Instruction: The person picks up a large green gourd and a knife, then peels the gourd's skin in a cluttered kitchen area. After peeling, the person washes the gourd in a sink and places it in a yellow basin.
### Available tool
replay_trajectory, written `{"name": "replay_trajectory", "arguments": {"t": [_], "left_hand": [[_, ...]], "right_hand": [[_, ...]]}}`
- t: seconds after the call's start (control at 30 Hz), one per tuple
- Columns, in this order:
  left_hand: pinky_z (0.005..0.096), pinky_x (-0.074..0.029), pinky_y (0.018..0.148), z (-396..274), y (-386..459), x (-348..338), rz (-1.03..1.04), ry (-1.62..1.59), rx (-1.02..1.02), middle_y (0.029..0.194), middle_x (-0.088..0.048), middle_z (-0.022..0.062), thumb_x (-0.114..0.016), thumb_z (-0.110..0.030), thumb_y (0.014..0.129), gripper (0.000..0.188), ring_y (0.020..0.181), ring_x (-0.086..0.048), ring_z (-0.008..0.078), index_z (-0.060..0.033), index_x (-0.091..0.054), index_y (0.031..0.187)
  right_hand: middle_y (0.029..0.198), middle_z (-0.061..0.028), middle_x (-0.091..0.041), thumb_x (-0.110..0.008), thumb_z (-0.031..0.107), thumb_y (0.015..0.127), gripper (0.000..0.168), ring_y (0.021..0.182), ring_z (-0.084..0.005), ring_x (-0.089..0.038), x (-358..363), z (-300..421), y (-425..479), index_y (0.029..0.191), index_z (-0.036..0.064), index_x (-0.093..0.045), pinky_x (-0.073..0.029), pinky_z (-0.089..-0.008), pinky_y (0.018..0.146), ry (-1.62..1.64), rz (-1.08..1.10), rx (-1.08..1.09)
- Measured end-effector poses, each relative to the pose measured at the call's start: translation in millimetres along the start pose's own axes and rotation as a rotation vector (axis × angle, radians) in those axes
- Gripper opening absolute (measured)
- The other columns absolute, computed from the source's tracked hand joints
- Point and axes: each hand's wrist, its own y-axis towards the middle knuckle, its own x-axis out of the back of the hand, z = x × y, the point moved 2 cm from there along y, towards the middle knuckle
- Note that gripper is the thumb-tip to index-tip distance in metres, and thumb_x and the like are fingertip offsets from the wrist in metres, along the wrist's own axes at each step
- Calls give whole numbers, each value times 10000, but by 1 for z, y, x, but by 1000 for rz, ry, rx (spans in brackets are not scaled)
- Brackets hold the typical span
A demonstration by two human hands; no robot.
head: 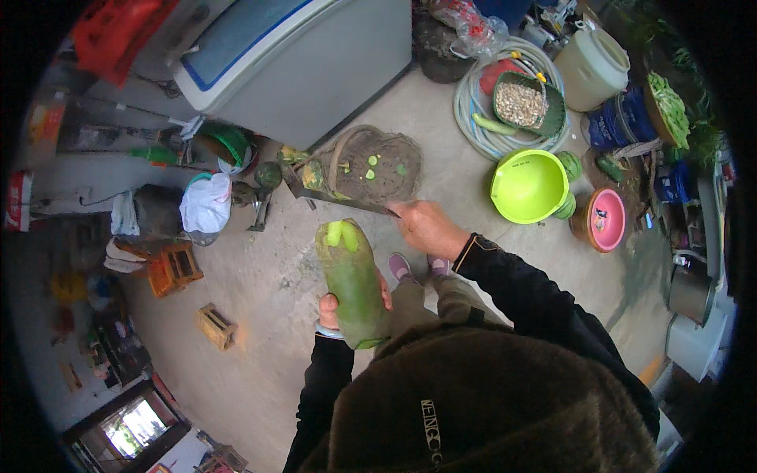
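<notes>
My left hand (329, 311) grips a large green gourd (359, 284), likely a winter melon, from below, thumb on one side and fingers on the other. Two pale peeled strips (342, 235) show at the gourd's far end. My right hand (429, 227) is closed around the handle of a long dark-bladed knife (343, 203), which points left, beyond the gourd and apart from it. Past the blade, a woven basket (408, 168) with a hoop handle stands on the floor. A few small green pieces (371, 167) lie in it.
Mottled pumpkins (312, 176) sit beside the basket, near a chest freezer (313, 71). To the right are a lime-green basin (529, 186), watermelons (569, 165), a pink basin (609, 220) and a coiled hose (467, 118). A small wooden stool (216, 326) stands at left.
</notes>
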Motion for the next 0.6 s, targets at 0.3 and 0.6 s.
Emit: {"name": "replay_trajectory", "arguments": {"t": [0.3, 0.6], "left_hand": [[384, -457, 523, -9, -3, 38, 235, -162, 1, 815, -555, 143, -691, -795, 589, 1035, 641, -573, 264, 29, -470, 1175], [372, -437, 562, -14, -15, 85, 243, -458, 14, 832, -539, 112, -721, -751, 637, 997, 670, -538, 240, 15, -459, 1219]], "right_hand": [[782, -124, -619, -657, 70, 728, 662, 628, -337, -634, 9, 88, -14, 1364, 88, -477, -503, -429, 545, -107, -139, 189], [686, -149, -652, -592, 73, 786, 328, 654, -345, -659, -28, 56, 9, 1113, 83, -612, -489, -477, 542, -30, -21, -4]]}}
